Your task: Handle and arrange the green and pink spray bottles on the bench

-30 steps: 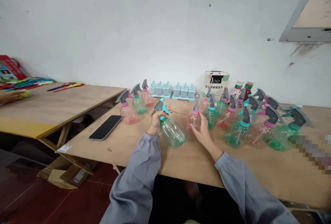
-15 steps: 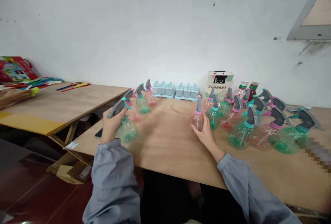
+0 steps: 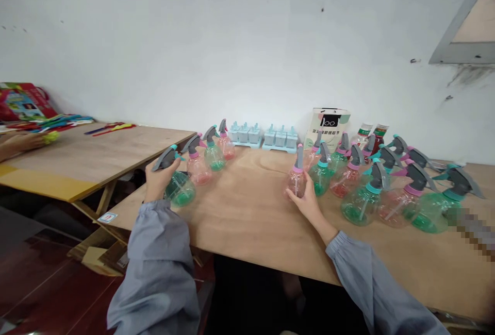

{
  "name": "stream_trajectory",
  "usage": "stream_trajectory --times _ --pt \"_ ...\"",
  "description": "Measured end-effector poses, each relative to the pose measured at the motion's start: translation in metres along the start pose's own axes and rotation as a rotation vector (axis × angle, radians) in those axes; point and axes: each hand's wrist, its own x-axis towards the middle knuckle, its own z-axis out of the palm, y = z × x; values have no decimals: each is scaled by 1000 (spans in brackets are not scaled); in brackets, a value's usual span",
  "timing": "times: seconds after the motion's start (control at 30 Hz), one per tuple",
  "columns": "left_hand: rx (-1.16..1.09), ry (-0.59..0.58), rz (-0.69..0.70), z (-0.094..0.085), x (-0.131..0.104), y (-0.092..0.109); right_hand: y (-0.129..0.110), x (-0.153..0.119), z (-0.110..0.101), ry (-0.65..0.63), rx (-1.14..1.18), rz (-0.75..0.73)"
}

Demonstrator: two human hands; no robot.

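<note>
My left hand is closed around the neck of a green spray bottle with a grey trigger head, at the left end of the table. Behind that bottle stand a pink spray bottle, a second green one and a farther pink one, in a slanting row. My right hand grips the body of a pink spray bottle at the left edge of a larger group. Beside it are a green spray bottle and several more pink and green ones.
Pale blue ice-pop moulds stand along the wall, with a printed paper bag and two capped bottles right of them. On the neighbouring table lie coloured strips. Another person's hand is at far left.
My left hand has moved left and slightly up the table edge with the green spray bottle, from in front of the pink one. My right hand stays on its pink bottle.
</note>
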Motion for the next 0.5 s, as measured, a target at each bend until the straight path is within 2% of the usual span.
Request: stream_trajectory --times 0.1,0.3,0.5 --pt "22 -62 25 1 8 -9 0 0 0 1 10 7" --pt "-87 -90 108 3 11 -22 1 -1 1 -5 20 19" --pt "-153 -100 20 -5 11 -22 -2 -2 -1 -15 19 2"
